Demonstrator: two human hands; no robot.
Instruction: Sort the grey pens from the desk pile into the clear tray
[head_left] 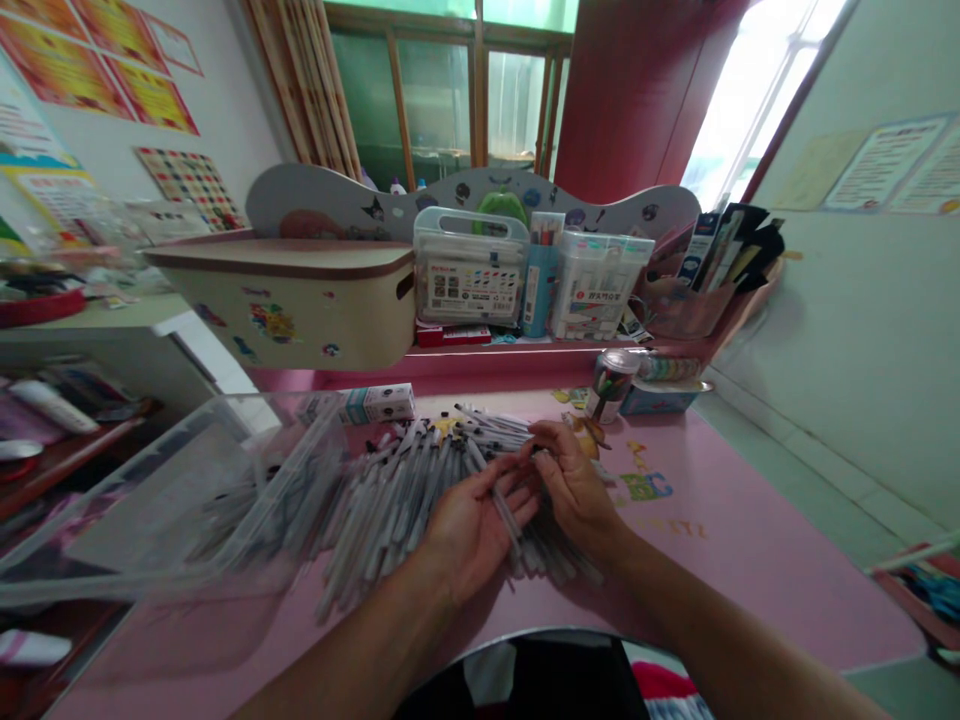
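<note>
A large heap of grey-white pens (405, 490) lies spread across the pink desk (750, 560). My left hand (469, 525) rests palm up on the heap, its fingers curled under one or two pens that cross the palm. My right hand (570, 475) sits just right of it, fingertips pinched on the end of a pen near the top of the heap. The two hands almost touch. To the left, a clear plastic bin (172, 500) lies tipped toward the heap with several pens inside.
A small white box (379, 403) lies behind the heap. A cylindrical can (611, 383) and a blue tin (660, 397) stand at the back right. The pink shelf (487, 360) carries a cream storage box (300, 300) and marker cases (469, 270).
</note>
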